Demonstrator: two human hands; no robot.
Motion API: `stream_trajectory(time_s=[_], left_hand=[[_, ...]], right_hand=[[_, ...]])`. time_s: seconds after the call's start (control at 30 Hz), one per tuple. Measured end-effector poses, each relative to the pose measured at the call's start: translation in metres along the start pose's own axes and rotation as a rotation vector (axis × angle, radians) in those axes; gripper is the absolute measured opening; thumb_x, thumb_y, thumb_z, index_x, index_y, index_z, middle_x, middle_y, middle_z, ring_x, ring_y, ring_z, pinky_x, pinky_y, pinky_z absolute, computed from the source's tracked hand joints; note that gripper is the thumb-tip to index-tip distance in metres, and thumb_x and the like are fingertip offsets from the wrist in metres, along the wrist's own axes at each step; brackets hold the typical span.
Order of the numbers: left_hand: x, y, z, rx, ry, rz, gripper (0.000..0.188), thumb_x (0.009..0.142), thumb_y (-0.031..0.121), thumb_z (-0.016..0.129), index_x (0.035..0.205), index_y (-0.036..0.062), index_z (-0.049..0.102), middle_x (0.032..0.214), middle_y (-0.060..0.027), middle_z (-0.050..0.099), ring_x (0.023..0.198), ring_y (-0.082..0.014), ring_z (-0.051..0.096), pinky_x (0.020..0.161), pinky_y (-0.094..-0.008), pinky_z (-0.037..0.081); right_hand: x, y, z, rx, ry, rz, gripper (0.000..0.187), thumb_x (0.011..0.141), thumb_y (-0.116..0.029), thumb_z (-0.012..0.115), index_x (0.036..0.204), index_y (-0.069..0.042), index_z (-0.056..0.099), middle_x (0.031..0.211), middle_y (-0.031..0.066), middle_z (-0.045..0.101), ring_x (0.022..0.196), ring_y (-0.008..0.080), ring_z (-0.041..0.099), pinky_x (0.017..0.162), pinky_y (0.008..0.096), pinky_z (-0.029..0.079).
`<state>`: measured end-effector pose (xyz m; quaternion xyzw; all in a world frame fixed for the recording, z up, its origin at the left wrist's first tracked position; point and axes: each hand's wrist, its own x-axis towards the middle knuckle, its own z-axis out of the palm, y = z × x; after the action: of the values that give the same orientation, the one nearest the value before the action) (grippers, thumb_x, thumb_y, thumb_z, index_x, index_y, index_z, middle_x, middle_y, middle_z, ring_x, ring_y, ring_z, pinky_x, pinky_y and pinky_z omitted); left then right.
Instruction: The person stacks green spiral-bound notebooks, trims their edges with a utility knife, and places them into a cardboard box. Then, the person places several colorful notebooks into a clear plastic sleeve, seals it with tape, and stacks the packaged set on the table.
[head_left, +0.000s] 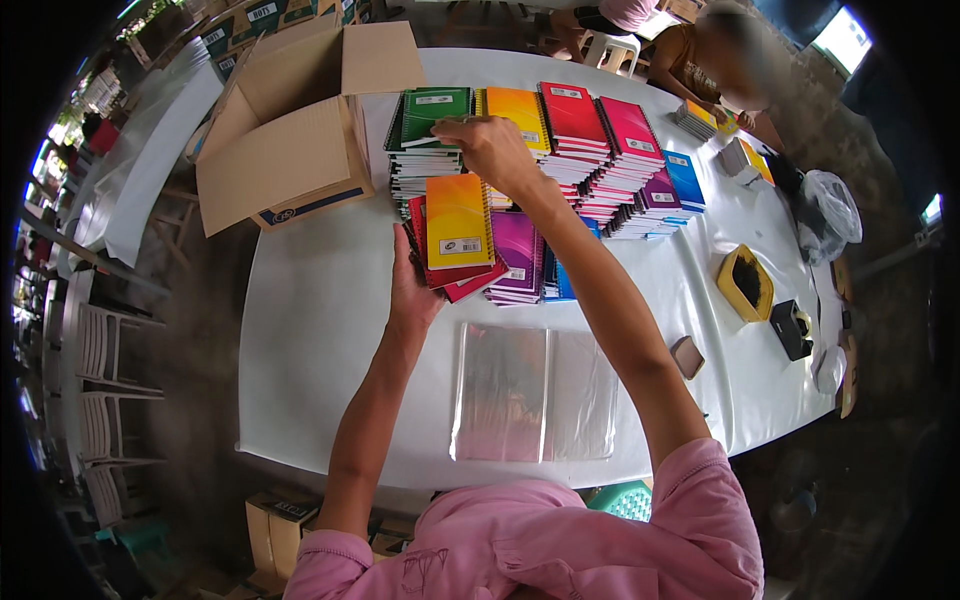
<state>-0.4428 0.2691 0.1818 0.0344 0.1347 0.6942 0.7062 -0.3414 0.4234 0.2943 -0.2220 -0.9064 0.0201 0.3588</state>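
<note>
My left hand point(408, 290) is wrapped round the side of a small pile of spiral notebooks, with a yellow notebook point(458, 222) on top and red notebooks point(475, 284) fanned out beneath it. At the far left stack, the fingers of my right hand point(490, 152) close on the near edge of a green notebook point(432, 108). Beside it stand stacks of yellow notebooks point(517, 104), red notebooks point(574, 112) and pink notebooks point(632, 128). Purple notebooks point(516, 240) are piled just right of the held pile, and a blue notebook point(682, 182) tops a stack farther right.
Clear plastic sleeves point(502, 390) lie on the white table point(320, 330) near me. An open cardboard box point(290, 160) stands at the left. To the right are a yellow container point(745, 283), a black object point(791, 330) and a plastic bag point(830, 210). Another person point(700, 60) sits across the table.
</note>
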Motion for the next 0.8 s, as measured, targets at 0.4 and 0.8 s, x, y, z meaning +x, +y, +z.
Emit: stream_trajectory(time_s=[0.4, 0.8], left_hand=[[-0.045, -0.004, -0.018, 0.078, -0.082, 0.055, 0.044, 0.091, 0.029, 0.057, 0.126, 0.0022, 0.052, 0.119, -0.0119, 0.06, 0.109, -0.025, 0.058, 0.094, -0.0392, 0.048], [-0.05, -0.001, -0.079, 0.164, 0.185, 0.029, 0.041, 0.086, 0.02, 0.067, 0.121, 0.0026, 0.055, 0.113, -0.0092, 0.063, 0.103, -0.0225, 0.062, 0.091, -0.0383, 0.05]], right_hand=[[-0.173, -0.077, -0.021, 0.422, 0.084, 0.615, 0.026, 0.083, -0.009, 0.066, 0.109, -0.005, 0.066, 0.117, 0.0109, 0.064, 0.11, 0.0278, 0.059, 0.1, 0.0446, 0.042], [-0.207, -0.057, -0.001, 0.087, 0.228, 0.492, 0.036, 0.074, 0.007, 0.054, 0.106, -0.006, 0.066, 0.115, 0.0115, 0.065, 0.104, 0.0273, 0.063, 0.092, 0.0372, 0.049]])
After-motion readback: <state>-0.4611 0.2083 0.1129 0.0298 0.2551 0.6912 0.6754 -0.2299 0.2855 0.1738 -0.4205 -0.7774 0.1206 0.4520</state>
